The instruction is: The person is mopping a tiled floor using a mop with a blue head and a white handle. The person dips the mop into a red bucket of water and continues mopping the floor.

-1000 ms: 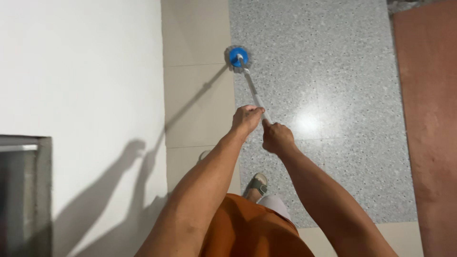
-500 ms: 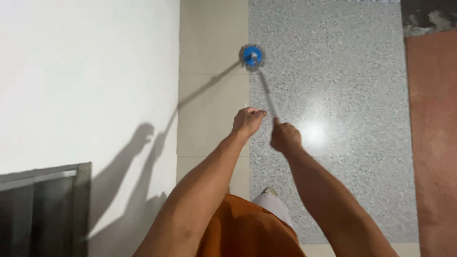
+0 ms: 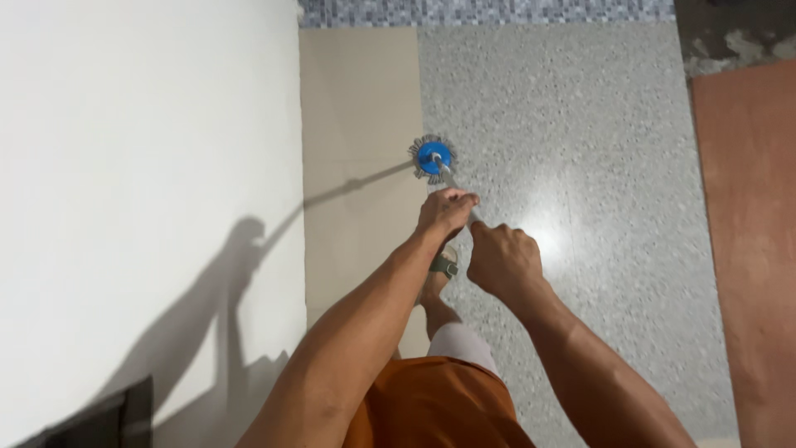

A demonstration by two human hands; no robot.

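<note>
Both hands clenched on thin pale mop handle (image 3: 448,177): left hand (image 3: 446,211) higher on the shaft, right hand (image 3: 502,260) just below it. Round blue mop head (image 3: 434,158), fringed with grey strands, lay flat on the floor at the seam between smooth beige tile (image 3: 356,108) and glossy speckled grey terrazzo (image 3: 580,124). White matte wall (image 3: 141,166) at left; sandalled foot (image 3: 443,267) under the hands.

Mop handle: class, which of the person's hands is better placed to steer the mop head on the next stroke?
Probably the left hand: it grips the mop handle lower, nearer the blue mop head, while the right hand holds higher.
</note>
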